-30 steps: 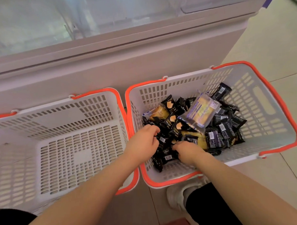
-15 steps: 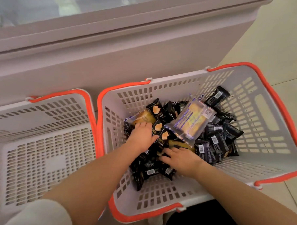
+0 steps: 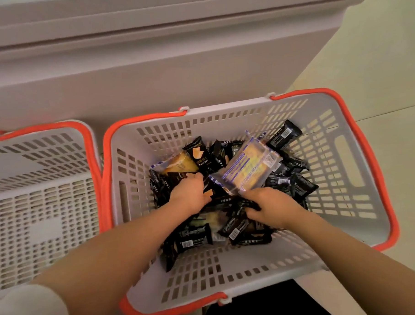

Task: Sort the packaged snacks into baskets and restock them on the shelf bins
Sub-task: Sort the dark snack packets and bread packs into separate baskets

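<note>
- The left basket (image 3: 44, 212), white slatted plastic with an orange handle, sits at the left edge, just beside the second basket; only bare slats show in it.
- A pale sleeve (image 3: 27, 310) covers the left upper arm at the bottom left corner.
- The left forearm slants up and rightward over the near rim of the right basket (image 3: 344, 165).
- The left hand (image 3: 191, 193) lies back-up on the pile, fingers curled down round a black packet (image 3: 176, 179) beside a yellow cake packet (image 3: 178, 164).
- Black snack packets (image 3: 193, 239) are heaped in the middle of the right basket.
- A clear packet with purple print (image 3: 247, 167) lies tilted on top of the heap.
- The right hand (image 3: 273, 207) reaches in from the lower right, back-up, its fingers curled into black packets beneath the clear one.
</note>
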`<act>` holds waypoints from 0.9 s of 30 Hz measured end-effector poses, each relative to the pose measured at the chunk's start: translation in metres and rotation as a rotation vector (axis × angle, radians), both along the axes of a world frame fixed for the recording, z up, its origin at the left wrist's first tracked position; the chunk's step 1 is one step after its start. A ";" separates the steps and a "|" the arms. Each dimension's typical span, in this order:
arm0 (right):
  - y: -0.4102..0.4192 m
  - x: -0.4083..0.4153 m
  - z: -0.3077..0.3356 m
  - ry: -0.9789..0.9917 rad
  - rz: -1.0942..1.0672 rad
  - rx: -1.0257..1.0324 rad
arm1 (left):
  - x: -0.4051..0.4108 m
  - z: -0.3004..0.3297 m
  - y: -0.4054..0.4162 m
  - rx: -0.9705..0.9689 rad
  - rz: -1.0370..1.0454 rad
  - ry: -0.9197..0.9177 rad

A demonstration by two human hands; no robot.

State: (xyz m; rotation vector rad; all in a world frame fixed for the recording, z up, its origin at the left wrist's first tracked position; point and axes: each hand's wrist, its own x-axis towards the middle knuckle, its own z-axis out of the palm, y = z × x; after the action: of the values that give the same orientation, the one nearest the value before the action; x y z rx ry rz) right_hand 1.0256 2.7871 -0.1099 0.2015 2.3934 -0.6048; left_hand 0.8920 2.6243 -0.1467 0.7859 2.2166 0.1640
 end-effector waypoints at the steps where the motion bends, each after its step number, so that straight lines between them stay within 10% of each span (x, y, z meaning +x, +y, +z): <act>1: 0.005 0.004 0.000 -0.028 -0.042 -0.004 | 0.000 0.003 -0.006 0.010 0.009 -0.018; 8: -0.008 0.028 -0.011 -0.043 -0.403 0.066 | 0.007 0.020 -0.060 -0.069 -0.137 -0.216; 20: -0.036 0.023 -0.020 0.008 -0.394 0.190 | 0.019 0.016 -0.055 0.166 -0.181 0.237; 27: -0.015 0.036 -0.012 0.174 -0.705 0.353 | -0.003 0.001 -0.026 -0.024 -0.249 0.331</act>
State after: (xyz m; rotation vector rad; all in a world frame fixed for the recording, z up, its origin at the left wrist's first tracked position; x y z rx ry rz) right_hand 1.0613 2.7725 -0.1217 1.2220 2.5591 -0.5058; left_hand 0.8888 2.5985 -0.1456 1.1338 2.3932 -0.1236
